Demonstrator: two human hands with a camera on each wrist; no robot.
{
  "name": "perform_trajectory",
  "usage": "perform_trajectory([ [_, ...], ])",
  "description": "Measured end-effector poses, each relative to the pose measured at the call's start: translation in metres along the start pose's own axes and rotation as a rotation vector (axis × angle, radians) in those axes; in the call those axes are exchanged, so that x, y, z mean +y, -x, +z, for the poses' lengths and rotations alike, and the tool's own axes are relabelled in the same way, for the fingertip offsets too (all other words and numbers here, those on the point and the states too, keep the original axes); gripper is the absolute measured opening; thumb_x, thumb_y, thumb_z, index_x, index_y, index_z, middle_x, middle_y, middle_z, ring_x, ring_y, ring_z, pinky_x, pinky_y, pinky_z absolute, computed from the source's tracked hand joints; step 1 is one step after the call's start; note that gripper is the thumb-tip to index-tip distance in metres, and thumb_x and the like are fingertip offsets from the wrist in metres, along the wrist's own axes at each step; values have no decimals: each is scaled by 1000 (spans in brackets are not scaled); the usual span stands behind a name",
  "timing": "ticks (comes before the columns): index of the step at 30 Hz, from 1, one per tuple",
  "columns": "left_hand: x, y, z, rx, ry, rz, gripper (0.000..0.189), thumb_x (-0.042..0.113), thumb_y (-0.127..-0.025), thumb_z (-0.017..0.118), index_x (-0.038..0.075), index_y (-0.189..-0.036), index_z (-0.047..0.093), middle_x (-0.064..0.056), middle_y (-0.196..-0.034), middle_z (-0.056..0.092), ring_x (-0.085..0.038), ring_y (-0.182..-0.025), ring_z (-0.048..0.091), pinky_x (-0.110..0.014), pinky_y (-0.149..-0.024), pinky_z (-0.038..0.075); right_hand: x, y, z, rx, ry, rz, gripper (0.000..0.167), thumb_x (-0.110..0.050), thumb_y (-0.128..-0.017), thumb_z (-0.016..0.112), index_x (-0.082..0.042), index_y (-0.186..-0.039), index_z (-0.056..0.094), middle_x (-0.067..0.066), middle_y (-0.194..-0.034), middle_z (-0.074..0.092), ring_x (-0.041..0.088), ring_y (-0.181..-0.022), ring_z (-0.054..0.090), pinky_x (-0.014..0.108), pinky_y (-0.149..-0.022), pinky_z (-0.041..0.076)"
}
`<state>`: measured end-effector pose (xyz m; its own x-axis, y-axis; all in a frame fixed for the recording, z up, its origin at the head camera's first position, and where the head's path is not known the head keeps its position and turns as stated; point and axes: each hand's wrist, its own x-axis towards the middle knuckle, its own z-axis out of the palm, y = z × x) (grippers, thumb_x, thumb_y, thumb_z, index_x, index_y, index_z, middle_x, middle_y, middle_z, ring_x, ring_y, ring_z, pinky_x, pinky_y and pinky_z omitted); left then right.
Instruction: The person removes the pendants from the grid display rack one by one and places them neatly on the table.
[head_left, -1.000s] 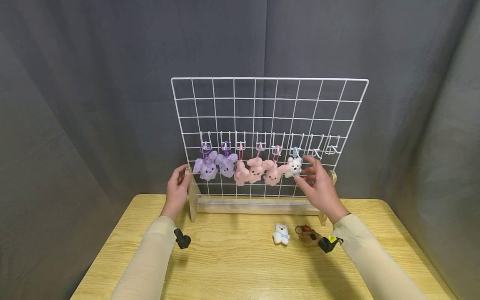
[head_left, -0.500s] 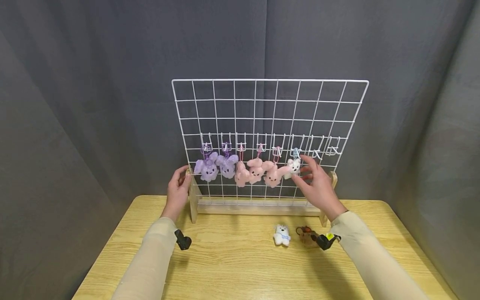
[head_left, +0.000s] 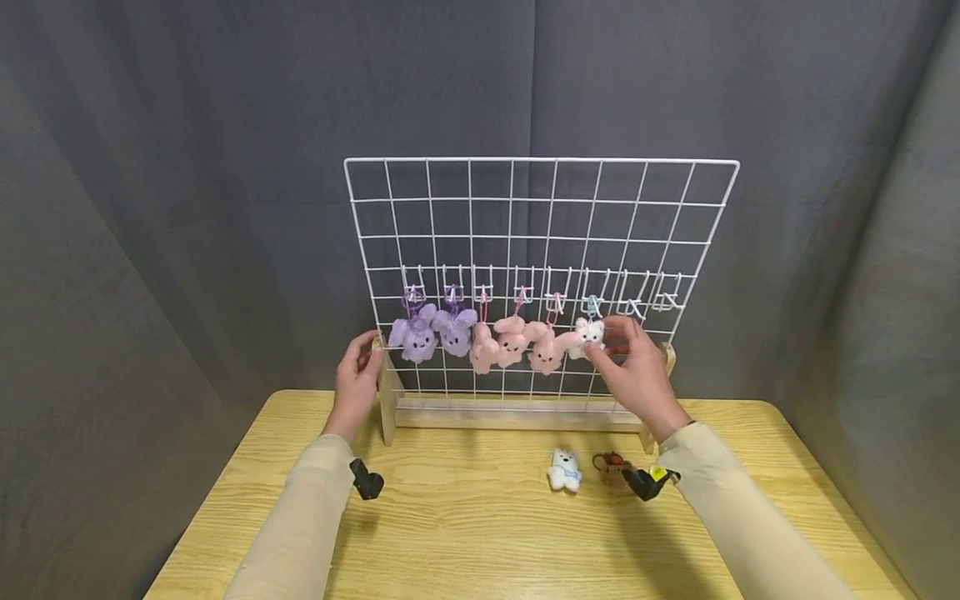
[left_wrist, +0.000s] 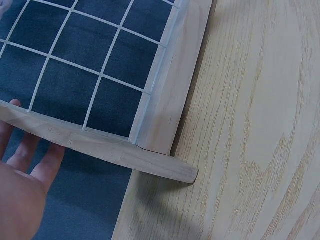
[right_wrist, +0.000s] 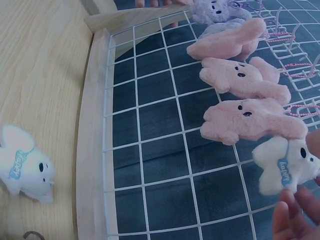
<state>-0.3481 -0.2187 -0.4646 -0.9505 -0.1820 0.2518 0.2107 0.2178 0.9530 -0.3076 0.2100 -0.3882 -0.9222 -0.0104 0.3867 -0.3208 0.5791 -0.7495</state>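
Note:
My right hand [head_left: 637, 371] pinches a white plush bear keychain [head_left: 587, 335], thumb in front and fingers at its side. The bear hangs by a light blue strap from a hook on a white wire grid rack [head_left: 540, 158]. In the right wrist view the bear [right_wrist: 277, 167] shows a blue scarf with lettering. My left hand [head_left: 354, 385] grips the wooden upright [head_left: 387, 400] at the rack's left end; in the left wrist view its fingers reach behind that wood [left_wrist: 100, 150]. Left of the bear hang several pink bunny plushes [head_left: 513, 340] and two purple ones [head_left: 415, 337].
Another white plush bear [head_left: 564, 471] lies on the wooden table [head_left: 465, 517]. Beside it a brown plush keychain [head_left: 613, 460] is partly hidden by the right wrist camera [head_left: 647, 483]. Bare hooks [head_left: 663, 300] are at the rack's right end. Grey curtains hang behind and at both sides.
My right thumb and fingers have closed in on the white bear, which has turned to face forward more. My left hand has stayed on the upright.

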Motion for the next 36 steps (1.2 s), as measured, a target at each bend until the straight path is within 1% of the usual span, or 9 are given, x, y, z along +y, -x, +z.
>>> perform_trajectory([
  [5,0,2,0,-1,-12,-1,39,21,-113,51,17,-151,51,-16,-141,62,-26,-125,59,-22,-89,48,0,1,1,33,-49,28,39,-31,-102,71,-10,-133,60,12,-127,66,30,-108,66,40,-84,57],
  [12,-2,3,1,-7,-24,-1,38,23,-113,51,19,-151,51,-17,-143,61,-25,-126,59,-27,-93,48,3,0,-1,22,-117,47,48,-35,-102,71,-8,-141,58,14,-137,66,29,-112,62,42,-92,50],
  [19,-1,4,0,-24,-14,5,39,27,-113,49,21,-151,51,-14,-133,61,-20,-104,54,-24,-77,46,0,-2,-2,47,-154,62,42,-39,-103,69,-7,-129,65,10,-129,69,23,-119,62,28,-94,52],
  [22,0,3,-1,-29,-9,-3,38,28,-113,49,23,-151,50,-15,-135,61,-21,-104,54,-26,-78,46,-3,-3,-3,53,-171,49,43,-38,-103,69,-7,-133,65,10,-132,69,24,-123,62,33,-98,53],
  [26,2,4,-2,-31,-9,-23,39,30,-113,49,26,-152,50,-13,-140,61,-22,-116,57,-29,-87,48,-5,-5,-5,26,-183,37,49,-35,-105,67,-5,-143,60,15,-141,65,30,-131,59,48,-107,49],
  [29,3,4,-2,-29,-15,-30,39,30,-113,49,26,-152,49,-9,-143,60,-23,-124,57,-31,-93,49,-6,-6,-6,-4,-188,47,52,-35,-106,64,-4,-147,56,16,-145,62,32,-134,57,49,-110,47],
  [31,2,3,-2,-27,-12,-23,39,29,-113,49,25,-152,50,-9,-142,60,-23,-124,57,-30,-92,49,-6,-6,-6,-20,-184,49,53,-34,-107,63,-3,-149,55,17,-145,61,32,-133,57,40,-106,49],
  [34,2,2,-2,-28,-8,-20,39,27,-113,49,23,-152,50,-10,-142,59,-22,-122,57,-26,-89,48,-6,-7,-6,-38,-156,43,51,-32,-109,60,-4,-150,53,18,-142,61,32,-126,58,25,-93,50],
  [36,3,1,-1,-34,-2,-33,40,25,-114,48,21,-153,49,-11,-144,58,-23,-124,56,-25,-89,48,-6,-8,-6,-53,-137,35,49,-30,-110,58,-3,-150,52,20,-137,61,32,-120,59,18,-83,48],
])
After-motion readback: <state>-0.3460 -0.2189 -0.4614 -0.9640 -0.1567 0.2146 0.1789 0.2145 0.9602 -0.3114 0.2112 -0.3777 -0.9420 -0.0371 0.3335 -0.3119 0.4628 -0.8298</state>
